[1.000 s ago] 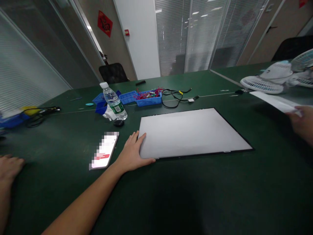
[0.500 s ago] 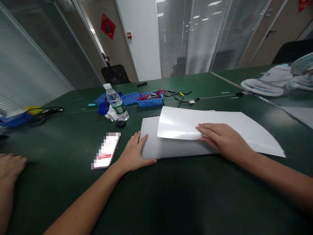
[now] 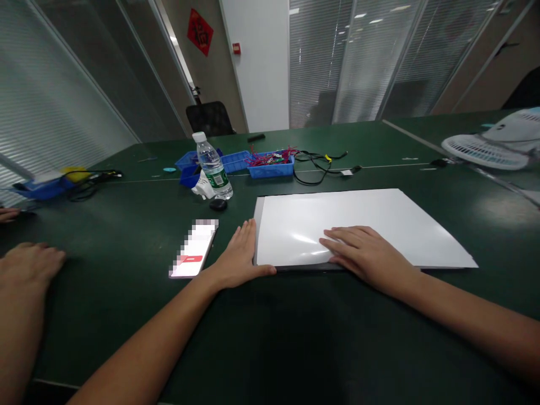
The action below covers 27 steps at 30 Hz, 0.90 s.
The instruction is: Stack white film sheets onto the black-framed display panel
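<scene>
A glossy white sheet (image 3: 354,219) lies flat over a flat grey panel (image 3: 259,216). Only a strip of the panel shows at the left, and its dark front edge runs below the sheet. My left hand (image 3: 238,256) rests at the panel's left side and front corner, thumb and fingers stretched apart. Flat on the sheet near its front edge lies my right hand (image 3: 367,253), its fingers extended and not gripping. The sheet's right end reaches out past where my right forearm crosses.
Left of my left hand lies a phone (image 3: 194,250). Behind it stand a computer mouse (image 3: 218,205) and a water bottle (image 3: 214,171). Blue trays (image 3: 272,169) with red wires and black cables (image 3: 320,169) lie farther back. Another person's hand (image 3: 36,264) rests at far left.
The sheet's left part, lifted and curled under my right hand before, now lies down over the panel. My right hand has flattened onto it; my left hand stays at the panel's left edge.
</scene>
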Each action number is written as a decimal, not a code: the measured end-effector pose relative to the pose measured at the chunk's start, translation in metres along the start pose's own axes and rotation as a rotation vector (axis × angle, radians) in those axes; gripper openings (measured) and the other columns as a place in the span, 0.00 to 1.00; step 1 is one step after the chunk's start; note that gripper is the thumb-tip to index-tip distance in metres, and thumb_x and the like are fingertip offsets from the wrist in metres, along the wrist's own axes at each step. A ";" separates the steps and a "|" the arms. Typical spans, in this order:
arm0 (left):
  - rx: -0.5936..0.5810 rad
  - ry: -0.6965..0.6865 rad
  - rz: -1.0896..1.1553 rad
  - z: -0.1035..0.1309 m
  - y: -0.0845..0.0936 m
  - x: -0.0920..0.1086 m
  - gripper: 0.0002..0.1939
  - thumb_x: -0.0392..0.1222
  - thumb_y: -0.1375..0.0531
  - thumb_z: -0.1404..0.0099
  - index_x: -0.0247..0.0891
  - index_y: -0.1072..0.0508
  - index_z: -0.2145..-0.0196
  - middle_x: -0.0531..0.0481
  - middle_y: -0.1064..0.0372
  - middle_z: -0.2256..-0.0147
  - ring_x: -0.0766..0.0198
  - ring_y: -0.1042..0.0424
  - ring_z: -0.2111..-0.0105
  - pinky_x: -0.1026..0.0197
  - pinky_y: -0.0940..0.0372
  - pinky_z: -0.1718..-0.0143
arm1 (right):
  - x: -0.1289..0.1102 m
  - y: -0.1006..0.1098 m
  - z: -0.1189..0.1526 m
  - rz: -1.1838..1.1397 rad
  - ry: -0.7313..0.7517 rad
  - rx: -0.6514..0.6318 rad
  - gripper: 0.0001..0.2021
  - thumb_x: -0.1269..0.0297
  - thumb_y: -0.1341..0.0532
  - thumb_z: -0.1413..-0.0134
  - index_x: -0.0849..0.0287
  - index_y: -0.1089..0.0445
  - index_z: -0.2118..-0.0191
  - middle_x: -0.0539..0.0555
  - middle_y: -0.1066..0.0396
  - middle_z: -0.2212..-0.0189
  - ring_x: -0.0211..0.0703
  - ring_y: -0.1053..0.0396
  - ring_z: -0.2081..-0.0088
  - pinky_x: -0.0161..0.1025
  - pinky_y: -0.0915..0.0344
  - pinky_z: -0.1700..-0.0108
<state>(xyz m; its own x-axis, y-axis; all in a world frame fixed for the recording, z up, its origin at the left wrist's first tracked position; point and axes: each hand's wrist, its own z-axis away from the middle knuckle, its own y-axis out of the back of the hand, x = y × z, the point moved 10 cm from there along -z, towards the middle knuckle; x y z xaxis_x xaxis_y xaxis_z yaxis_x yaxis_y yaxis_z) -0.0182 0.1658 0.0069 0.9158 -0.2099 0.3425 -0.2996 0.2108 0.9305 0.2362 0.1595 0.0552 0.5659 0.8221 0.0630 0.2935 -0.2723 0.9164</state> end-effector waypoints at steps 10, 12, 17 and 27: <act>0.013 0.031 0.115 0.000 0.003 -0.008 0.59 0.77 0.54 0.32 0.28 0.68 0.23 0.33 0.74 0.23 0.41 0.71 0.24 0.40 0.62 0.26 | -0.007 -0.006 -0.006 -0.007 -0.006 -0.017 0.19 0.59 0.46 0.25 0.52 0.30 0.35 0.58 0.31 0.37 0.53 0.32 0.39 0.54 0.32 0.42; 0.013 0.052 0.154 0.000 0.004 -0.013 0.55 0.75 0.55 0.30 0.33 0.68 0.23 0.36 0.73 0.23 0.42 0.71 0.24 0.40 0.58 0.26 | -0.008 -0.007 -0.007 -0.014 -0.007 -0.023 0.19 0.59 0.46 0.25 0.52 0.30 0.35 0.58 0.31 0.37 0.53 0.32 0.38 0.55 0.32 0.42; 0.020 0.038 0.129 -0.002 0.002 -0.015 0.52 0.72 0.56 0.28 0.32 0.66 0.23 0.34 0.73 0.24 0.43 0.71 0.24 0.39 0.60 0.26 | -0.013 -0.009 -0.012 -0.014 0.016 -0.049 0.20 0.58 0.46 0.26 0.53 0.30 0.35 0.59 0.31 0.37 0.54 0.32 0.38 0.56 0.32 0.42; -0.032 0.014 0.004 -0.003 -0.003 -0.010 0.55 0.71 0.54 0.28 0.26 0.69 0.24 0.28 0.76 0.25 0.40 0.73 0.24 0.38 0.62 0.26 | -0.017 -0.017 -0.017 -0.055 0.033 -0.086 0.20 0.61 0.44 0.28 0.54 0.31 0.35 0.60 0.31 0.37 0.55 0.32 0.38 0.56 0.32 0.42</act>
<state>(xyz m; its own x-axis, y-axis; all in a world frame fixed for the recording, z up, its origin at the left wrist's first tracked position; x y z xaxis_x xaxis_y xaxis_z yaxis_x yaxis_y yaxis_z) -0.0259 0.1700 0.0001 0.9181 -0.1960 0.3445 -0.2951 0.2421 0.9243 0.2086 0.1587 0.0456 0.5245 0.8511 0.0235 0.2554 -0.1836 0.9492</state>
